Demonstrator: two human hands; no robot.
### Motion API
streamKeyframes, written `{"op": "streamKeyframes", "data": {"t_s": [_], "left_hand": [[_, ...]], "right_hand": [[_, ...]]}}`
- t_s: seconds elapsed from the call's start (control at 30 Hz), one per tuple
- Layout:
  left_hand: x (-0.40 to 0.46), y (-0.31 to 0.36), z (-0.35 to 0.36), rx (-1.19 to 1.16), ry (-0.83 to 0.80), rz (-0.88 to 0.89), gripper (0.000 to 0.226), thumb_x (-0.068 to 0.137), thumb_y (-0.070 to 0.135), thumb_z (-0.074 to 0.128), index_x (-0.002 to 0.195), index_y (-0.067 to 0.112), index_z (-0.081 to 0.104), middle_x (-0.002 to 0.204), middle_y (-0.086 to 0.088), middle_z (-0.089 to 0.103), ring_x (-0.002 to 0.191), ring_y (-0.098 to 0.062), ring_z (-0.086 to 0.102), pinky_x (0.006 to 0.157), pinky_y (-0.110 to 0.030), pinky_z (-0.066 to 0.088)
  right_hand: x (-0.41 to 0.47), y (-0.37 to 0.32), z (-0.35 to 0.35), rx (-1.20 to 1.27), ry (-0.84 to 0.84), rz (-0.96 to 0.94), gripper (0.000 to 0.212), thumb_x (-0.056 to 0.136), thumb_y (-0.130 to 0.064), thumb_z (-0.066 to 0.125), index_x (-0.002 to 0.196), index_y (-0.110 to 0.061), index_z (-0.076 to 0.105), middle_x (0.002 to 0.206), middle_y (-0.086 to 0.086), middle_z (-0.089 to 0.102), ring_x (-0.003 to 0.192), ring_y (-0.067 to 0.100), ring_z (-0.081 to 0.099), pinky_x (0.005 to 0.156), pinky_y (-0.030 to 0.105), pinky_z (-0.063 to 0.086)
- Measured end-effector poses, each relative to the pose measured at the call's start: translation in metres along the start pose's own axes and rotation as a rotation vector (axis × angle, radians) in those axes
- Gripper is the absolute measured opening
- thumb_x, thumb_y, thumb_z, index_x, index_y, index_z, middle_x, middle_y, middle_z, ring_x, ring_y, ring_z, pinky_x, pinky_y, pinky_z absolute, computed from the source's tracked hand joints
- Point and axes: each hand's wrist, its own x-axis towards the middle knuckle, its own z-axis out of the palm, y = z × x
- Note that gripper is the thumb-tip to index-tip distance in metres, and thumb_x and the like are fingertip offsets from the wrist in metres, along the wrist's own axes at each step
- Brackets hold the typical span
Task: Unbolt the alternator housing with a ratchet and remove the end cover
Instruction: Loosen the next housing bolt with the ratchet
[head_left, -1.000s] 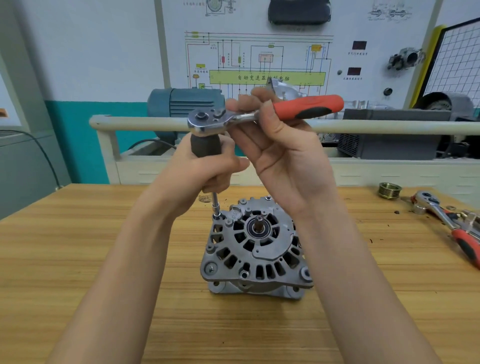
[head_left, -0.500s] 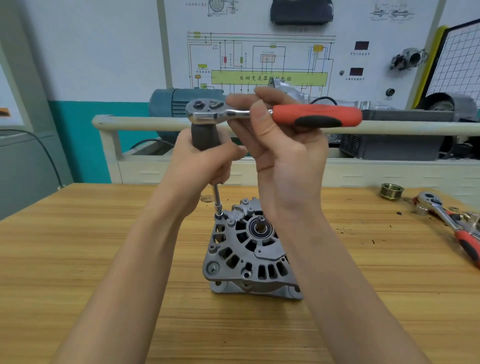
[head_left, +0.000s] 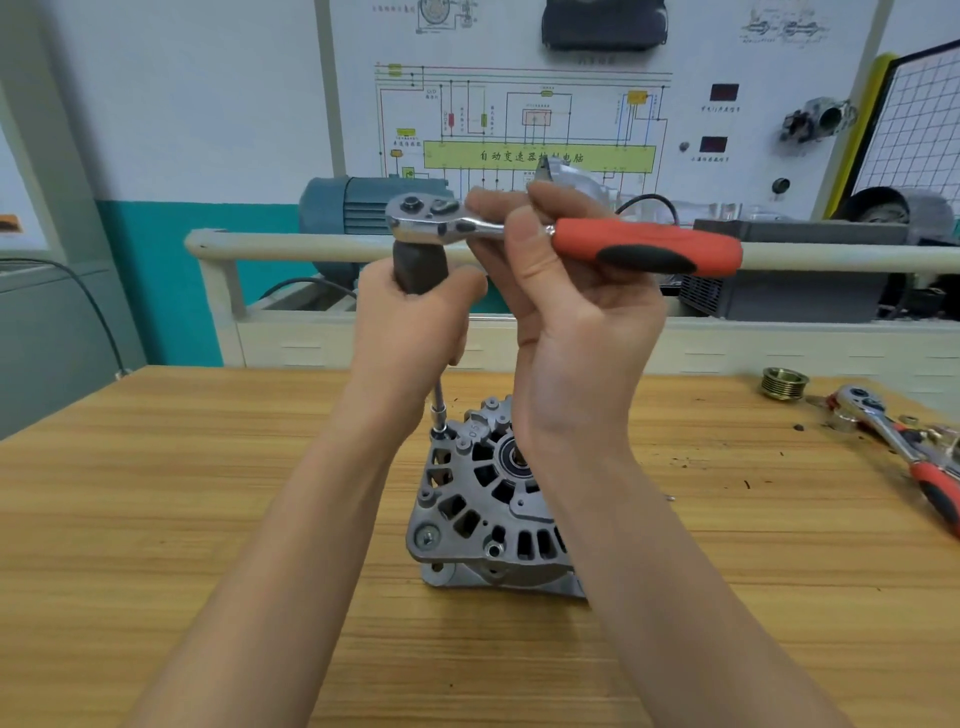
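Alternator stands on the desk. Left hand grips the extension bar above it; right hand pinches the ratchet. If the bar tilts, the socket could slip off the bolt.

Wooden bench, pale grain, carries the alternator standing at its middle. Toward the far right corner lies a brass-coloured grooved pulley; just beside it, along the right edge, a second ratchet with small dark debris scattered near.
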Motion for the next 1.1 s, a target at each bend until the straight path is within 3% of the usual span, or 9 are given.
{"op": "streamKeyframes", "data": {"t_s": [0.13, 0.27, 0.33, 0.43, 0.57, 0.67, 0.77, 0.97, 1.1], "left_hand": [[0.003, 0.001, -0.011, -0.012, -0.189, -0.007, 0.036, 0.067, 0.008, 0.06, 0.039, 0.024, 0.042, 0.039, 0.006, 0.032, 0.035, -0.012, 0.026, 0.041, -0.019, 0.028], [0.004, 0.003, -0.027, -0.064, -0.556, -0.002, 0.033, 0.065, 0.013, 0.067, 0.045, 0.015, 0.04, 0.04, 0.005, 0.034, 0.035, -0.012, 0.03, 0.044, -0.019, 0.031], [0.002, 0.004, -0.028, -0.062, -0.637, -0.026, 0.032, 0.066, 0.014, 0.065, 0.044, 0.018, 0.042, 0.041, 0.006, 0.034, 0.035, -0.01, 0.031, 0.044, -0.019, 0.031], [0.001, 0.006, -0.02, -0.037, -0.495, -0.045, 0.039, 0.066, 0.005, 0.063, 0.04, 0.023, 0.039, 0.04, 0.008, 0.029, 0.035, -0.01, 0.025, 0.043, -0.017, 0.026], [0.002, 0.003, -0.008, -0.015, -0.186, -0.023, 0.039, 0.068, 0.008, 0.055, 0.037, 0.025, 0.039, 0.038, 0.008, 0.03, 0.035, -0.011, 0.025, 0.04, -0.018, 0.027], [0.002, 0.001, -0.006, -0.02, -0.083, -0.02, 0.038, 0.068, 0.01, 0.055, 0.036, 0.025, 0.041, 0.037, 0.009, 0.031, 0.035, -0.01, 0.027, 0.039, -0.016, 0.027], [0.004, 0.002, -0.013, -0.021, -0.19, -0.017, 0.037, 0.069, 0.009, 0.058, 0.039, 0.024, 0.041, 0.039, 0.007, 0.03, 0.036, -0.012, 0.026, 0.041, -0.018, 0.027], [0.004, 0.005, -0.028, -0.009, -0.535, 0.012, 0.034, 0.067, 0.008, 0.068, 0.045, 0.016, 0.043, 0.039, 0.005, 0.035, 0.036, -0.015, 0.032, 0.045, -0.022, 0.032], [0.003, 0.006, -0.023, 0.006, -0.467, -0.011, 0.038, 0.071, 0.004, 0.063, 0.043, 0.015, 0.04, 0.038, 0.004, 0.033, 0.034, -0.014, 0.029, 0.043, -0.019, 0.031]], "right_hand": [[0.004, -0.002, -0.003, 0.013, -0.086, 0.03, 0.011, 0.081, 0.006, 0.058, 0.088, -0.003, 0.061, 0.082, 0.016, 0.068, 0.081, 0.024, 0.068, 0.078, 0.031, 0.056], [0.016, -0.011, -0.012, 0.164, -0.229, 0.307, 0.009, 0.085, -0.003, 0.055, 0.092, -0.004, 0.059, 0.08, 0.007, 0.071, 0.081, 0.018, 0.07, 0.078, 0.028, 0.056], [0.018, -0.013, -0.014, 0.234, -0.236, 0.397, 0.014, 0.081, -0.008, 0.053, 0.094, -0.004, 0.058, 0.078, 0.004, 0.072, 0.081, 0.016, 0.071, 0.079, 0.027, 0.057], [0.018, -0.012, -0.012, 0.223, -0.182, 0.35, 0.014, 0.079, -0.008, 0.055, 0.092, -0.004, 0.059, 0.078, 0.005, 0.072, 0.08, 0.016, 0.07, 0.077, 0.027, 0.057], [0.008, -0.005, -0.004, 0.079, -0.062, 0.118, 0.01, 0.085, 0.006, 0.057, 0.088, -0.003, 0.061, 0.08, 0.013, 0.069, 0.079, 0.022, 0.068, 0.08, 0.032, 0.057], [0.001, 0.0, 0.0, -0.043, -0.059, -0.023, 0.016, 0.081, 0.012, 0.059, 0.088, -0.002, 0.06, 0.082, 0.014, 0.067, 0.082, 0.023, 0.068, 0.083, 0.037, 0.056], [0.003, -0.003, -0.001, -0.029, -0.127, 0.018, 0.015, 0.083, 0.012, 0.057, 0.089, -0.002, 0.06, 0.082, 0.013, 0.068, 0.08, 0.021, 0.069, 0.078, 0.031, 0.055], [0.018, -0.016, -0.011, 0.194, -0.182, 0.404, 0.012, 0.078, -0.008, 0.057, 0.089, -0.006, 0.061, 0.08, 0.007, 0.072, 0.082, 0.017, 0.071, 0.077, 0.026, 0.057], [0.018, -0.018, -0.01, 0.204, -0.162, 0.408, 0.01, 0.076, -0.008, 0.057, 0.084, -0.006, 0.063, 0.078, 0.006, 0.072, 0.079, 0.017, 0.071, 0.074, 0.026, 0.057]]}}
